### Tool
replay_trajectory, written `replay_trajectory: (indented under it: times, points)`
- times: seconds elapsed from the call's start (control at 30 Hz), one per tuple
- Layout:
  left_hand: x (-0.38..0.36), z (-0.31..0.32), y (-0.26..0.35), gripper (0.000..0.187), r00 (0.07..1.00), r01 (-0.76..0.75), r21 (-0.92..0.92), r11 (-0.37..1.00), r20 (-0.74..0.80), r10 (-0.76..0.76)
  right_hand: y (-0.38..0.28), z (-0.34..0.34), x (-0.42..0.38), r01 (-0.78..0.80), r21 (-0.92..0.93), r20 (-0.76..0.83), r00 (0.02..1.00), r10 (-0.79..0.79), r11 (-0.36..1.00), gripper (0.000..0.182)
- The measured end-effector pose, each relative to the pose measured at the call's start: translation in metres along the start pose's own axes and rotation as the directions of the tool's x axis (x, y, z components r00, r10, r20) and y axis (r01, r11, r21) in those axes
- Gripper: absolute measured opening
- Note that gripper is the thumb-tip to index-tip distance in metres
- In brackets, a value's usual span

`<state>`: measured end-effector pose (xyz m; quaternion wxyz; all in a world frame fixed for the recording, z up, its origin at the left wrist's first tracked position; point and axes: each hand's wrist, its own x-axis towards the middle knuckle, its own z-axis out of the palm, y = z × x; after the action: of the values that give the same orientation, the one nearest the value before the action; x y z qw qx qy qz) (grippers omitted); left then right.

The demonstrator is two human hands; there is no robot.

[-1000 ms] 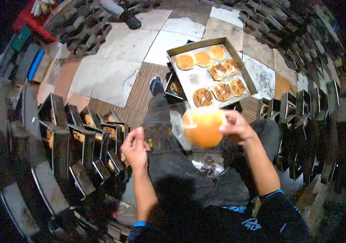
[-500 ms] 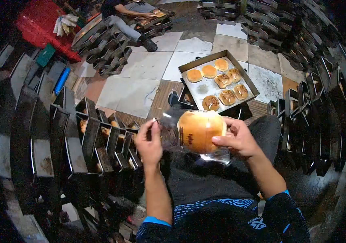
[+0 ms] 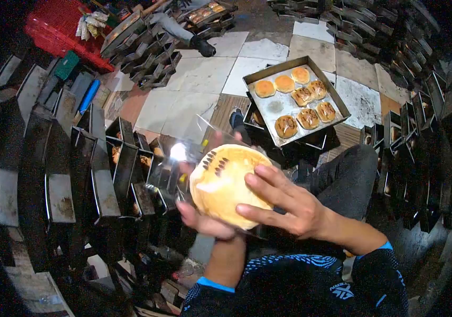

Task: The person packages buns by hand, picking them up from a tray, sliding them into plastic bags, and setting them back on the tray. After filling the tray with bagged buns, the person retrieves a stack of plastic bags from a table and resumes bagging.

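A round golden bun (image 3: 228, 185) with dark printed marks sits between my hands, above my lap. Clear plastic wrap (image 3: 175, 153) spreads out from its left side and catches the light. My left hand (image 3: 207, 222) cups the bun from below and behind, its fingers partly hidden by the bun and plastic. Across the bun's right side my right hand (image 3: 284, 203) rests its fingers, holding it against the left. Ahead is a square metal baking tray (image 3: 337, 122) bearing plain buns (image 3: 284, 83) and wrapped buns with brown marks (image 3: 308, 119).
Stacked metal baking tins (image 3: 107, 185) rise close on my left, and more tins (image 3: 421, 153) stand on my right. A red crate (image 3: 59, 39) is at the far left. Beyond the tiled floor (image 3: 194, 79), a person's leg (image 3: 175, 29) shows near another tray of buns (image 3: 207, 13).
The bun has tilted to show its round face and shifted slightly left. My left hand has gone from pinching the plastic to under the bun; my right hand has moved onto its face.
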<state>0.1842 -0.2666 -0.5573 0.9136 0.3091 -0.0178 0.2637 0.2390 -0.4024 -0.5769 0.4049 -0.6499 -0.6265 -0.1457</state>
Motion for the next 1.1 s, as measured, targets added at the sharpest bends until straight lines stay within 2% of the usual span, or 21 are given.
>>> replay_trajectory:
  times: [0.03, 0.1, 0.17, 0.23, 0.27, 0.37, 0.43, 0.47, 0.5, 0.57, 0.63, 0.67, 0.77, 0.83, 0.87, 0.9, 0.93, 1.0, 1.03, 1.07, 1.1]
  points:
    - [0.012, -0.007, -0.002, 0.093, 0.98, -0.004, -0.218, 0.976, 0.194, 0.047, -0.001, 0.004, 0.001, -0.008, 0.009, 0.005, 1.0, 0.008, 1.0, 0.045]
    - [-0.002, -0.017, -0.018, 0.081, 0.984, 0.133, 0.186, 0.974, 0.09, -0.152, 0.0, 0.011, 0.011, -0.175, -0.117, -0.049, 0.984, 0.171, 0.978, 0.046]
    - [-0.001, -0.015, -0.05, 0.063, 0.981, 0.028, 0.352, 0.936, -0.192, 0.043, 0.006, 0.014, 0.019, -0.361, -0.05, -0.051, 0.932, 0.358, 0.931, 0.052]
    - [0.014, -0.037, -0.042, 0.056, 0.958, 0.161, 0.061, 0.985, -0.25, -0.141, 0.002, 0.018, 0.018, -0.443, -0.032, 0.002, 0.896, 0.443, 0.896, 0.048]
    - [0.023, -0.049, -0.035, 0.057, 0.977, 0.148, 0.022, 0.989, -0.158, -0.143, 0.0, 0.023, 0.011, -0.449, -0.024, 0.007, 0.893, 0.449, 0.893, 0.048]
    - [0.038, -0.064, -0.016, 0.065, 0.939, 0.115, -0.031, 0.993, -0.322, -0.119, 0.002, 0.023, -0.017, -0.389, 0.197, 0.149, 0.919, 0.365, 0.9, 0.037]
    - [0.037, -0.067, -0.016, 0.065, 0.953, 0.139, 0.001, 0.99, -0.273, -0.134, 0.013, 0.011, -0.02, -0.531, 0.539, 0.448, 0.838, 0.311, 0.654, 0.028]
    - [0.036, -0.063, -0.021, 0.063, 0.939, 0.161, -0.038, 0.986, -0.302, -0.165, 0.014, 0.017, -0.011, -0.47, 0.529, 0.215, 0.88, 0.425, 0.707, 0.017]
    - [0.033, -0.061, -0.027, 0.062, 0.923, 0.183, -0.079, 0.98, -0.33, -0.199, 0.018, 0.018, -0.002, -0.457, 0.475, 0.171, 0.886, 0.43, 0.752, 0.015]
    - [0.031, -0.062, -0.035, 0.052, 0.912, 0.314, 0.189, 0.93, -0.334, -0.239, 0.026, 0.032, 0.001, -0.446, 0.461, 0.274, 0.894, 0.355, 0.767, 0.014]
    - [0.04, -0.061, -0.023, 0.049, 0.888, 0.358, 0.173, 0.918, -0.367, -0.277, 0.015, 0.028, 0.006, -0.387, 0.475, 0.23, 0.921, 0.313, 0.79, 0.016]
    - [0.045, -0.073, -0.022, 0.048, 0.867, 0.356, -0.091, 0.93, -0.341, -0.365, 0.01, 0.012, 0.008, -0.33, 0.626, 0.296, 0.939, 0.175, 0.707, 0.014]
    - [0.048, -0.1, -0.004, 0.055, 0.886, 0.319, -0.241, 0.917, -0.268, -0.379, 0.038, -0.005, -0.009, -0.346, 0.902, 0.421, 0.837, -0.35, 0.258, 0.014]
    - [0.04, -0.101, -0.004, 0.056, 0.877, 0.384, -0.245, 0.891, -0.207, -0.434, 0.044, -0.006, -0.009, -0.622, 0.585, 0.578, 0.77, 0.271, 0.52, 0.02]
    - [0.036, -0.097, -0.01, 0.057, 0.869, 0.407, -0.161, 0.899, -0.234, -0.436, 0.042, 0.018, -0.012, -0.639, 0.296, 0.095, 0.759, 0.644, 0.71, 0.024]
    - [0.03, -0.092, -0.015, 0.059, 0.861, 0.433, -0.076, 0.898, -0.26, -0.437, 0.042, 0.03, -0.013, -0.606, 0.085, -0.236, 0.759, 0.607, 0.791, 0.023]
    - [0.02, -0.077, -0.02, 0.061, 0.833, 0.458, -0.095, 0.884, -0.301, -0.464, 0.042, 0.029, -0.014, -0.501, 0.13, -0.269, 0.812, 0.517, 0.855, 0.023]
    - [-0.011, -0.082, -0.032, 0.06, 0.835, 0.495, -0.215, 0.842, -0.152, -0.529, 0.039, 0.025, -0.012, -0.305, 0.098, -0.344, 0.883, 0.32, 0.947, 0.021]
    - [-0.024, -0.087, -0.039, 0.059, 0.834, 0.501, -0.227, 0.835, -0.129, -0.536, 0.037, 0.026, -0.013, -0.317, 0.108, -0.398, 0.855, 0.333, 0.942, 0.017]
    - [-0.033, -0.092, -0.054, 0.06, 0.811, 0.481, 0.294, 0.826, -0.508, -0.291, 0.037, 0.032, -0.016, -0.411, 0.233, -0.436, 0.766, 0.472, 0.881, 0.015]
    - [-0.033, -0.1, -0.062, 0.058, 0.933, 0.25, 0.654, 0.714, -0.36, 0.004, 0.038, 0.039, -0.02, -0.478, 0.359, -0.453, 0.662, 0.598, 0.802, 0.014]
